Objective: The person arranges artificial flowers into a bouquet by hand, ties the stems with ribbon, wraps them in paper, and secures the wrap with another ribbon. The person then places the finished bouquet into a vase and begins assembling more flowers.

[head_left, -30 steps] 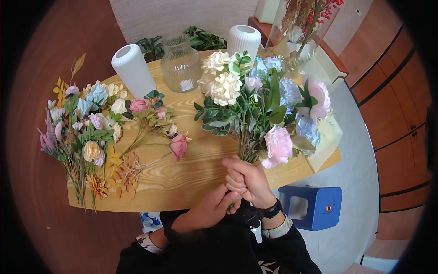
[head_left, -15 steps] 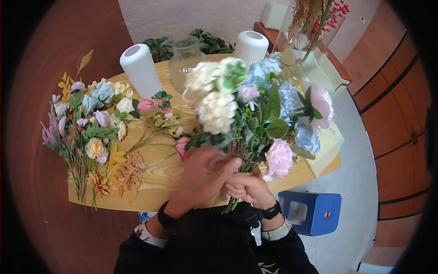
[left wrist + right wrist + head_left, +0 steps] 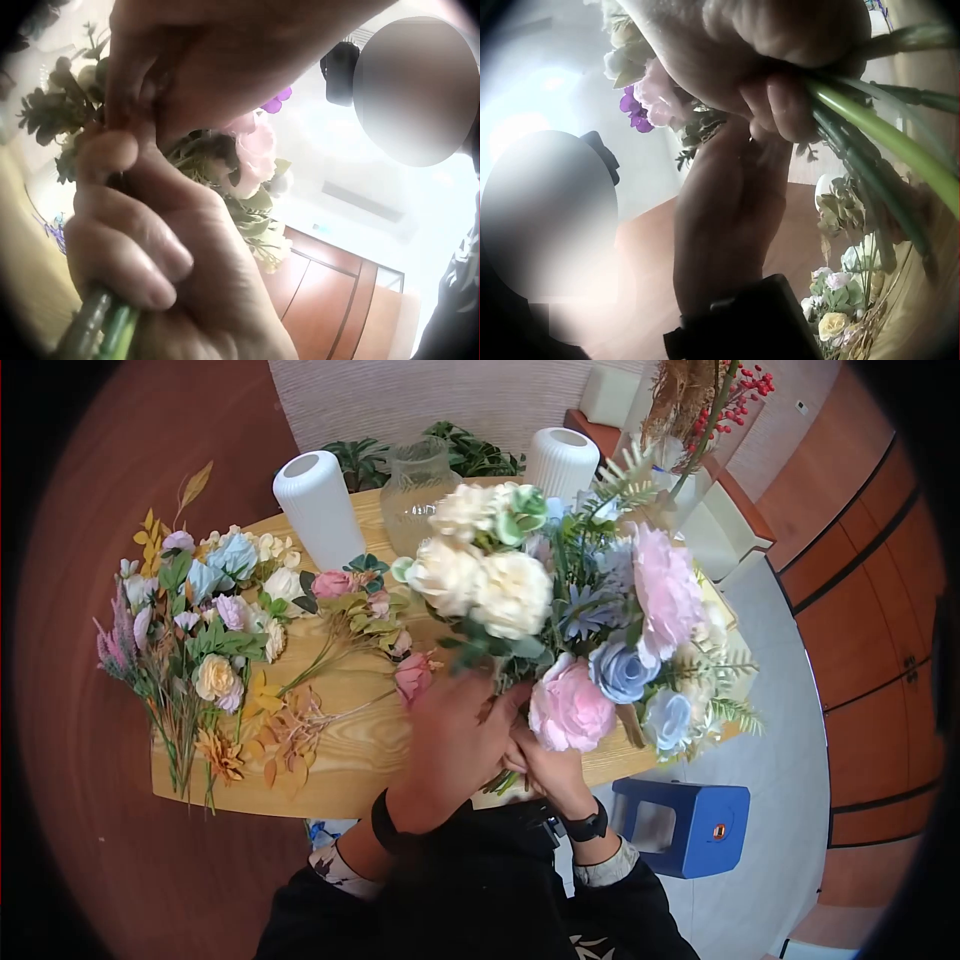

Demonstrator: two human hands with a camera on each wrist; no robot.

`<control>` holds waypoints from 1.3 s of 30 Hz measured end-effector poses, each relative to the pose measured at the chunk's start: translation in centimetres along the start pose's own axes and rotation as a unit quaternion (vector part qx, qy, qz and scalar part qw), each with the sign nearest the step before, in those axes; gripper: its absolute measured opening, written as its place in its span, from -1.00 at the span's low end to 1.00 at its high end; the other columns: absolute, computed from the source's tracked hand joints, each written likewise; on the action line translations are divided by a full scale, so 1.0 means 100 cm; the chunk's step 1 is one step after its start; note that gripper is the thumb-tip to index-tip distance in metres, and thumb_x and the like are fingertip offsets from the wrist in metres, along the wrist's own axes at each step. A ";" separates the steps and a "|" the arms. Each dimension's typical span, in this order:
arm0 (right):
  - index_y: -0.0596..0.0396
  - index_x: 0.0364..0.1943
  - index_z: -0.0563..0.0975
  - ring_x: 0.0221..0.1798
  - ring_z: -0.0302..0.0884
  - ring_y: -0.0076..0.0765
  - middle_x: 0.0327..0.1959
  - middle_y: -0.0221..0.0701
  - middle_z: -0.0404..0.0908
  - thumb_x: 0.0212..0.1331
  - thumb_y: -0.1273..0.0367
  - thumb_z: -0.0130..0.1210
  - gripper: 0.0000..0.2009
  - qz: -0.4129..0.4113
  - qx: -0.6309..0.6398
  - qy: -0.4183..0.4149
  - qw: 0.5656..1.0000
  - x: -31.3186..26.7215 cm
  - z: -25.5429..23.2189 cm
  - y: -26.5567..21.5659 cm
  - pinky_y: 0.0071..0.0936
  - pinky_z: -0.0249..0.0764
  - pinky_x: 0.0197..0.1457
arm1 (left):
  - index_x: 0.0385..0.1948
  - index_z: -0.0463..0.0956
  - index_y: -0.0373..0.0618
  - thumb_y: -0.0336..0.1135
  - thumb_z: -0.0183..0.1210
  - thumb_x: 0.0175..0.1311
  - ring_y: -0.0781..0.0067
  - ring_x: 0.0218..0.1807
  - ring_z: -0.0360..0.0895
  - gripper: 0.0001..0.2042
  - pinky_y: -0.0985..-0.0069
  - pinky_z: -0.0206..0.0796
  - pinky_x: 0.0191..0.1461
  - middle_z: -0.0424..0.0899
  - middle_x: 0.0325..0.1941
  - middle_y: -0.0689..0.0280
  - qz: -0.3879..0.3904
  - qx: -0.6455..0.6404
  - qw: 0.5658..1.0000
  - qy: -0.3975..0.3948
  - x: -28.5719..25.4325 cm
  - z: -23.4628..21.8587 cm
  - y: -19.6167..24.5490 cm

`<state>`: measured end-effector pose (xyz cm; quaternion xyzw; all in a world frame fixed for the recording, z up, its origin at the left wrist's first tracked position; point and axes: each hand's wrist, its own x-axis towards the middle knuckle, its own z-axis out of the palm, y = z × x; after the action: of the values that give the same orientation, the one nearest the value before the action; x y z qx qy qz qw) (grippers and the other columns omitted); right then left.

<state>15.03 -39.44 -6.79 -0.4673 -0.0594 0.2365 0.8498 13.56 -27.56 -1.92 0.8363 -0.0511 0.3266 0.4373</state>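
Observation:
A bouquet of flowers [image 3: 515, 595], with cream, pink and pale blue blooms and ferny leaves, stands over the table's front edge. Low on its stems my right hand [image 3: 556, 768] holds on, fingers wrapped round them; cut green stem ends [image 3: 885, 135] stick out below in the right wrist view. My left hand [image 3: 455, 735], blurred, is just above the right at the neck of the bouquet, its thumb and fingers around the stems; blooms and leaves partly hide its fingertips. In the left wrist view both hands overlap, with pink roses [image 3: 255, 154] behind.
Loose flowers [image 3: 215, 675] lie on the left of the wooden table [image 3: 350, 755], pink roses [image 3: 412, 678] nearer the middle. Two white ribbed vases [image 3: 318, 510] and a clear glass vase [image 3: 415, 510] stand at the back. A blue stool [image 3: 700, 830] is on the floor, right.
My left hand has come up from below the right hand to the bouquet's neck. The bouquet has turned, bringing pink and blue blooms to the front; the right hand still grips the stems.

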 end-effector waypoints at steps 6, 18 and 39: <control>0.13 -0.23 0.37 -0.77 -0.03 -0.70 -0.72 -0.58 0.20 0.12 0.57 0.01 -0.85 0.061 0.048 0.060 0.995 -0.004 0.005 -0.010 -0.68 -0.15 -0.71 | -0.38 0.54 -0.25 -0.48 0.25 -0.08 0.25 -0.50 0.49 -0.82 0.49 0.31 -0.39 0.56 -0.55 0.19 -0.084 -0.006 0.996 -0.015 -0.009 -0.018 0.025; 0.26 -0.03 0.28 -0.16 0.46 -0.42 -0.16 -0.29 0.43 -0.09 0.70 0.01 -0.56 -0.098 -0.027 0.077 0.992 -0.016 0.020 -0.017 -0.57 0.47 -0.20 | -0.43 0.52 -0.22 -0.48 0.19 -0.12 0.33 -0.36 0.42 -0.84 0.46 0.26 -0.38 0.44 -0.41 0.30 0.083 -0.085 0.992 -0.034 0.004 0.002 0.019; 0.22 -0.11 0.34 -0.06 0.44 -0.38 -0.07 -0.32 0.44 0.27 0.40 -0.14 -0.81 -0.073 0.086 0.009 0.994 -0.013 0.013 -0.012 -0.43 0.38 0.01 | -0.48 0.54 -0.29 -0.57 0.23 -0.13 0.49 -0.51 0.54 -0.87 0.61 0.33 -0.44 0.59 -0.54 0.28 0.026 -0.139 0.989 0.040 0.000 -0.021 0.026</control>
<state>13.85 -39.58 -4.86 -0.3888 -0.0656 0.1736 0.9024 11.58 -27.54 0.74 0.7517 -0.1000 0.3611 0.5428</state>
